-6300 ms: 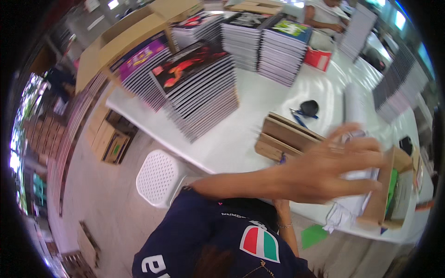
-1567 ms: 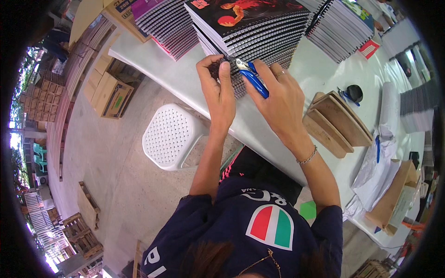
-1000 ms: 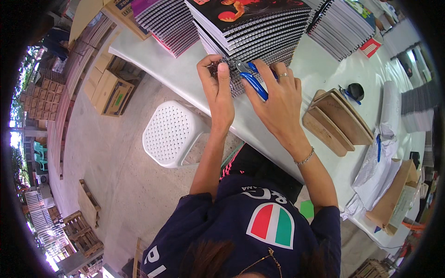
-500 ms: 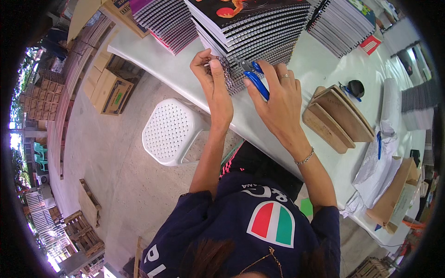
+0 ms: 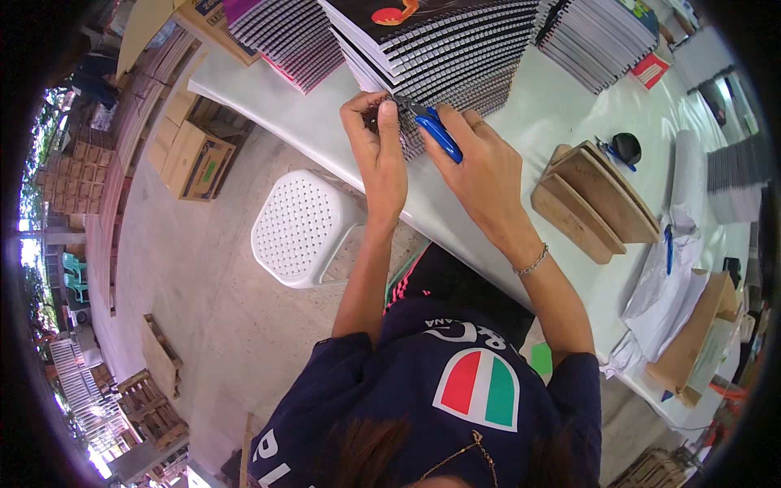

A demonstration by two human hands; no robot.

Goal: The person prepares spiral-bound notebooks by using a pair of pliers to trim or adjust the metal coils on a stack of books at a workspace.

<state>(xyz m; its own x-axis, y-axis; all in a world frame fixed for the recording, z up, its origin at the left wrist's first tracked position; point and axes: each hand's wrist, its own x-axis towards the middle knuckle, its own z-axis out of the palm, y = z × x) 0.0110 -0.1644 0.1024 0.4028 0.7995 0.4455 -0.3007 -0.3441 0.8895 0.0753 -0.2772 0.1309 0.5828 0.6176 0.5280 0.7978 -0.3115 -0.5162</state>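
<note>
Blue-handled cutting pliers (image 5: 440, 137) sit in my right hand (image 5: 490, 175), fingers wrapped round the handles. Their jaws reach left to the tip of my left thumb. My left hand (image 5: 381, 163) is closed, thumb and fingers pinching at the dark wire coils by the near left corner of the book stack. Exactly what lies inside that pinch is hidden by the fingers. The tall stack of wire-bound books (image 5: 464, 61) stands just beyond both hands, its coil spines toward me and a dark cover on top.
Purple-covered bound books (image 5: 286, 41) stand left of the stack, more bound books (image 5: 598, 45) to its right. On the white table (image 5: 313, 122) are a wooden block stand (image 5: 594, 203), a black tape roll (image 5: 625, 150) and wrapping (image 5: 663, 276). A white stool (image 5: 297, 229) and cardboard box (image 5: 191, 159) are on the left.
The pliers and my right hand have shifted left, bringing the jaws to my left thumb. My left fingers have curled in closer against the thumb.
</note>
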